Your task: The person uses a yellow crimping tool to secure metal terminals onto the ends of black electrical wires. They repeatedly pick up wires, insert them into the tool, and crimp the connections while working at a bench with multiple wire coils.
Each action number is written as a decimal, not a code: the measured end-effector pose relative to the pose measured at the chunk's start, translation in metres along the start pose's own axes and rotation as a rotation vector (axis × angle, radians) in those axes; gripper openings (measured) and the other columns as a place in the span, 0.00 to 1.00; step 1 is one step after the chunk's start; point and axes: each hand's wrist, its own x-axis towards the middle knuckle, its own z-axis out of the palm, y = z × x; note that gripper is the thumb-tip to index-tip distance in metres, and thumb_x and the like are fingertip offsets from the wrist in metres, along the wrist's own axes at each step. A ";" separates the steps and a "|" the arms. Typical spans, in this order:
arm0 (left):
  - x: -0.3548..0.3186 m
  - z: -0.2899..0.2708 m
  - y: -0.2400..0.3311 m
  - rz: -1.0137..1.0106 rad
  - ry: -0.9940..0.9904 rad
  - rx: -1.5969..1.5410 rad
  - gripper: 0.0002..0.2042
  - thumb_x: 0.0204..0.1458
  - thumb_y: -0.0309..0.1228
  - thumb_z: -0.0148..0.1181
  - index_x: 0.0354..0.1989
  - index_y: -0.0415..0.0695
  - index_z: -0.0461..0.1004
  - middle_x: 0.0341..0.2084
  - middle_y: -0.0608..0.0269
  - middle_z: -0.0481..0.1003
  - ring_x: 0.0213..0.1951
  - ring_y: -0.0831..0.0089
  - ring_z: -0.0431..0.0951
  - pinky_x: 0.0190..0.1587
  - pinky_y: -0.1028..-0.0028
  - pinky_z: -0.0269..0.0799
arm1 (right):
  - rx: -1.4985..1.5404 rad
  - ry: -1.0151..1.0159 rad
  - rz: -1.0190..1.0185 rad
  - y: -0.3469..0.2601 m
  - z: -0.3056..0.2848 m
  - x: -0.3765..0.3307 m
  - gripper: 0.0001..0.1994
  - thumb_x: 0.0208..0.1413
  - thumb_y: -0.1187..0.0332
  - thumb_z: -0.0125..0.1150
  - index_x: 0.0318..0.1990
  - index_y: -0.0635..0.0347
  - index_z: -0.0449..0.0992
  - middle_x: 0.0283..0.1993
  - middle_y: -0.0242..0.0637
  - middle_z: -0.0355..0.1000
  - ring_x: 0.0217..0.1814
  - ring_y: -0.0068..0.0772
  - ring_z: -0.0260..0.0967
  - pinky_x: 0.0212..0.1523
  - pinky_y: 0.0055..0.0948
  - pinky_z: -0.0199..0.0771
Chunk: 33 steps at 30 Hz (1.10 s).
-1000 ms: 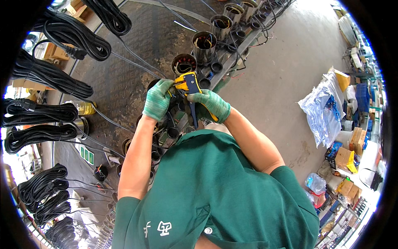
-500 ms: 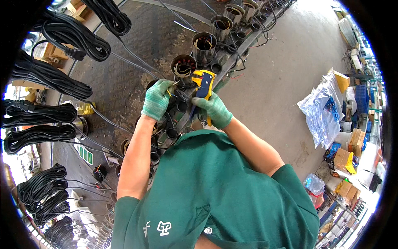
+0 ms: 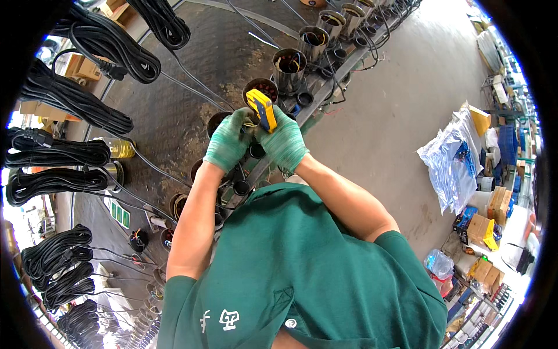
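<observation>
Wearing a green short-sleeved shirt (image 3: 302, 273), filling the lower middle, with both bare forearms reaching up toward 12 o'clock. Gripping a yellow hand tool (image 3: 261, 109) with the right hand (image 3: 283, 142), green-gloved fingers closing round its lower part, the tool's body sticking out of the fist toward 11 o'clock. Curling the left hand (image 3: 228, 146), also in a green glove, just at 9 o'clock of the right one, fingertips touching the tool's underside; hard telling whether pinching anything else there. Hovering both hands over a dark open-topped metal cylinder (image 3: 218, 122) on the worktop (image 3: 174, 110). Sitting just at 12 o'clock of the tool, another metal cylinder (image 3: 261, 91) showing reddish windings inside. Running farther toward 1 o'clock, a row of similar shiny cylinders (image 3: 289, 64) along the worktop's edge. Hanging at 9 to 11 o'clock, well apart, bundles of coiled black cable (image 3: 64, 151). Lying far off at 3 o'clock on the concrete floor (image 3: 378, 116), a crumpled plastic sheet (image 3: 450, 163) and cardboard boxes (image 3: 482, 227).
</observation>
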 end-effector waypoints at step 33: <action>-0.009 0.002 -0.001 -0.197 0.118 -0.232 0.06 0.62 0.22 0.64 0.46 0.37 0.81 0.32 0.56 0.82 0.34 0.71 0.81 0.40 0.71 0.77 | 0.363 -0.403 0.539 -0.010 -0.045 -0.016 0.16 0.59 0.62 0.72 0.49 0.61 0.80 0.38 0.35 0.80 0.36 0.29 0.80 0.38 0.30 0.84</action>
